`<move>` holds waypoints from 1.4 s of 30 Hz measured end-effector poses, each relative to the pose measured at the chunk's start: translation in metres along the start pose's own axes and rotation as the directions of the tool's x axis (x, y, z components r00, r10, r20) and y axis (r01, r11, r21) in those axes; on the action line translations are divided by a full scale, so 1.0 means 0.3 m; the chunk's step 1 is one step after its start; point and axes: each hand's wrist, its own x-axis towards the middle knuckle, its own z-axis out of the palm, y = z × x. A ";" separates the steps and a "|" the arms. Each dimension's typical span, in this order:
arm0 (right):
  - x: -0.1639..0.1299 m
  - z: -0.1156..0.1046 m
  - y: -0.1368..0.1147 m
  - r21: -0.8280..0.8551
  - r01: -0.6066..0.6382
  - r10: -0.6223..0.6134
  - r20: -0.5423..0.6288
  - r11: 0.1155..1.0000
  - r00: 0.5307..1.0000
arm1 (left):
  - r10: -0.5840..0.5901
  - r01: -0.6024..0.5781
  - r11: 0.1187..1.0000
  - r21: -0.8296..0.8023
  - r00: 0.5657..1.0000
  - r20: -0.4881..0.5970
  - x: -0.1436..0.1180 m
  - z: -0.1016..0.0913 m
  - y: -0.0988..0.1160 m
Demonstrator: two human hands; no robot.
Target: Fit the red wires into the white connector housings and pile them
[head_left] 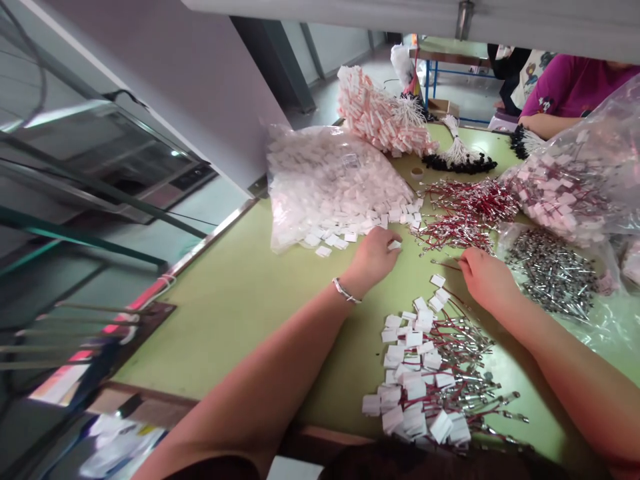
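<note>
While your left hand [373,260] pinched a white piece [395,245] left of the red wire pile [457,230], your right hand [486,279] pinched a thin wire [444,265] at the pile's near side; both seemed light, the wire limp, best held near its end.

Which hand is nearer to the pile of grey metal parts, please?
Right. The right hand is just beside the metal parts, to their left; the left hand is farther left, near the loose white pieces.

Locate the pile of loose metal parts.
In the head view, the metal parts lie on the right, beside the right hand and below a filled plastic bag.
</note>
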 end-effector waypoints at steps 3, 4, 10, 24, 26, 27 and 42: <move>-0.017 -0.035 -0.019 0.167 -0.012 0.002 0.058 0.986 0.998 | -0.150 0.204 0.880 -0.428 0.976 0.158 -0.023 -0.005 0.046; -0.023 -0.043 -0.027 0.246 0.000 -0.019 0.075 0.969 0.997 | -0.164 0.280 0.775 -0.567 0.955 0.247 -0.032 -0.001 0.061; -0.050 -0.049 -0.061 0.517 0.065 -0.116 0.067 0.854 0.991 | -0.166 0.518 0.291 -0.804 0.855 0.491 -0.070 0.044 0.108; -0.026 -0.047 -0.031 0.808 -0.501 -0.142 0.560 0.309 0.816 | 0.009 0.495 0.264 -0.828 0.857 0.515 -0.084 0.044 0.110; -0.021 -0.045 -0.025 0.770 -0.613 -0.157 0.637 0.181 0.754 | 0.008 0.416 0.420 -0.807 0.887 0.461 -0.086 0.042 0.122; -0.019 -0.044 -0.024 0.764 -0.630 -0.158 0.645 0.140 0.747 | 0.014 0.372 0.497 -0.784 0.900 0.436 -0.088 0.042 0.129; -0.055 -0.062 -0.064 0.798 -0.292 -0.054 0.375 0.527 0.926 | 0.134 0.328 0.581 -0.745 0.864 0.486 -0.104 0.030 0.153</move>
